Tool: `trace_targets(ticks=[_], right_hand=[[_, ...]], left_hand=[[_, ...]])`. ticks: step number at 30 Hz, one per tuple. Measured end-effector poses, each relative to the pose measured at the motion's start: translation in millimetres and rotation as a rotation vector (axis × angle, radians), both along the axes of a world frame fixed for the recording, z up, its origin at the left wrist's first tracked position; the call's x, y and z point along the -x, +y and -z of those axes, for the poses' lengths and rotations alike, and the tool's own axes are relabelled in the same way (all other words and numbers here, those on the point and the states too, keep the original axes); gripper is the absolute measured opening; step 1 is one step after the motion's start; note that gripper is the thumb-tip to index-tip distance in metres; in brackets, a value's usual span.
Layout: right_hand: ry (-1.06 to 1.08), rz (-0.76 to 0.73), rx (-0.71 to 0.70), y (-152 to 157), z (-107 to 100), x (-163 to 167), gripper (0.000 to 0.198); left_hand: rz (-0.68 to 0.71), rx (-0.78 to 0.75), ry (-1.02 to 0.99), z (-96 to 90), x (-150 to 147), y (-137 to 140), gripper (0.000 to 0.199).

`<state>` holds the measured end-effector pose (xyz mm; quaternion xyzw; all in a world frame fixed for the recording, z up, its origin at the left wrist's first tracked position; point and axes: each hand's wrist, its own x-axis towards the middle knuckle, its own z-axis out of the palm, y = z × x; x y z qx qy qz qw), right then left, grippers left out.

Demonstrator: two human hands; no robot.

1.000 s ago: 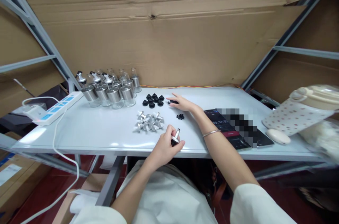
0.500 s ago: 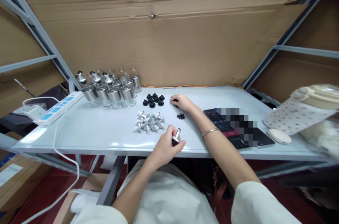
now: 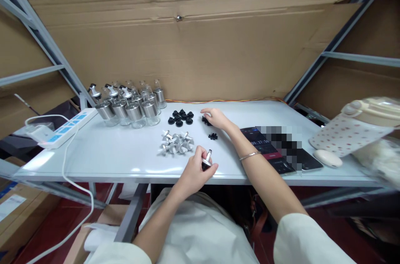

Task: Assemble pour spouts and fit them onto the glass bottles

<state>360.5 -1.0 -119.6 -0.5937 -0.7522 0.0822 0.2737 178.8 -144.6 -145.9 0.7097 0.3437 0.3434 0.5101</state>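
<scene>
My left hand is closed round a bottle pourer, a silver spout with a black base, held near the table's front edge. The spout points up, and the fingers hide part of the base. Farther back, my right hand reaches over a small heap of black parts, its fingers stretched out and partly covering them. A second cluster of tiny black pieces lies just in front of it. Left of the hands lie several silver pourer spouts and several black stoppers.
Glass bottles with steel sleeves stand at the back left, some topped with pourers. A power strip lies on the left edge. To the right are a phone with a timer, a white oval case and a spotted jug.
My right hand's fingers have lifted and spread slightly, showing more of the black parts beneath. My left hand stays nearly in place with the pourer. The view has shifted a little.
</scene>
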Motion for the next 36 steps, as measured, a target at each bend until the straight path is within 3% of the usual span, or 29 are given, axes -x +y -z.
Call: trace_targets(ticks=[4,6,9,12,15,25,31,36], right_hand=[[0.077,0.056,-0.050,-46.2,-30.8,6.1,0.034],[0.206,0.064,-0.019,-82.0,-32.8,13.6,0.031],[0.478,0.092,-0.012,-131.0,-11.3,31.3,0.033],[0.868,0.197,-0.040,-156.9,20.9,50.4,0.044],[0.995,0.172,0.025,-162.3,36.6,60.1,0.040],[1.216,0.041,0.157,-158.9,32.2,50.8,0.028],[1.227,-0.149,0.269,-154.8,32.2,50.4,0.020],[1.358,-0.105,0.291,-155.4,31.4,52.6,0.024]], left_hand=[[-0.022,0.011,-0.031,2.3,0.1,-0.3,0.028],[-0.030,0.016,-0.045,2.6,0.2,-0.8,0.028],[-0.073,0.007,-0.082,2.6,0.2,-0.8,0.027],[-0.114,-0.010,-0.099,1.5,0.1,-0.5,0.027],[-0.123,-0.015,-0.066,-1.2,0.8,-1.2,0.027],[-0.073,-0.028,0.009,-3.0,1.2,0.9,0.022],[-0.022,-0.040,-0.027,-2.3,2.4,2.0,0.028],[0.008,-0.014,-0.051,-2.3,2.1,2.0,0.028]])
